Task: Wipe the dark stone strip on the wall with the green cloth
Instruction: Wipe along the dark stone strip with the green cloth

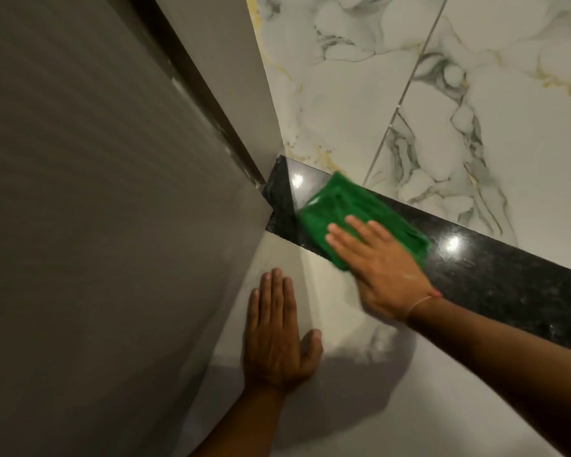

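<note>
A glossy dark stone strip [495, 272] runs from the wall corner near the centre down to the right edge. A folded green cloth [343, 209] lies flat on the strip close to its corner end. My right hand [379, 268] presses flat on the cloth's lower part, fingers spread and pointing up-left, with a thin band at the wrist. My left hand [277, 334] rests flat, fingers together, on the pale wall tile below the strip and holds nothing.
White marble-patterned tiles [409, 94] with grey and gold veins lie beyond the strip. A grey panel [96, 192] with a dark edge fills the left side and meets the strip's end. Pale tile [343, 407] spreads below the strip.
</note>
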Motion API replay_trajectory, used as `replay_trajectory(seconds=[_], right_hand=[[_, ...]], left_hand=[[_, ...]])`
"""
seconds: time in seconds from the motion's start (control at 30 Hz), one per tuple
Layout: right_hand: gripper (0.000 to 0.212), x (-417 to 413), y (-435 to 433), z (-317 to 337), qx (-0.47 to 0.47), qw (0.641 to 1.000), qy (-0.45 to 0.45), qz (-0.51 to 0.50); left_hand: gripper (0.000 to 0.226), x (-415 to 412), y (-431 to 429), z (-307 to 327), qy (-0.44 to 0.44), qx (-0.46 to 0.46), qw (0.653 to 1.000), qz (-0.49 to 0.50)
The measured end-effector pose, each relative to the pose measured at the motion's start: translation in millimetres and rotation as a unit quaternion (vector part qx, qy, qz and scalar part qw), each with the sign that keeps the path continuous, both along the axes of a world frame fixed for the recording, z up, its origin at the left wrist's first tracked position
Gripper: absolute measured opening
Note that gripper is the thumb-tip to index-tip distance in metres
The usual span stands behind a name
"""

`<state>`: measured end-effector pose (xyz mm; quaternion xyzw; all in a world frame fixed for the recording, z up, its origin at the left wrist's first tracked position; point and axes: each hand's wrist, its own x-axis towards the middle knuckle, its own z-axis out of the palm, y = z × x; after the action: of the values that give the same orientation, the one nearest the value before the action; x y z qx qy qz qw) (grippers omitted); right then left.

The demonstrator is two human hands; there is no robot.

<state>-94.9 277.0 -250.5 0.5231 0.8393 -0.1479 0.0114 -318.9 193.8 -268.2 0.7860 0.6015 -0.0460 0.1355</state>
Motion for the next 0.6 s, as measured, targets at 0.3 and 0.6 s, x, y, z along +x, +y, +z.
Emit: replay_trajectory(seconds=[0.3,0.6], right_hand=[[0.078,-73.8,53.2,8.1,-0.006,0.998,0.005,-0.068],[0.083,-59.6,68.4,17.2,-0.016,0.962,0.033,-0.269]], left_hand=[[0.087,4.3,-4.1,0.8,-0.009,0.025,1.0,0.01],[0.093,3.2,-0.1,6.0,-0.002,-0.013,1.0,0.017]])
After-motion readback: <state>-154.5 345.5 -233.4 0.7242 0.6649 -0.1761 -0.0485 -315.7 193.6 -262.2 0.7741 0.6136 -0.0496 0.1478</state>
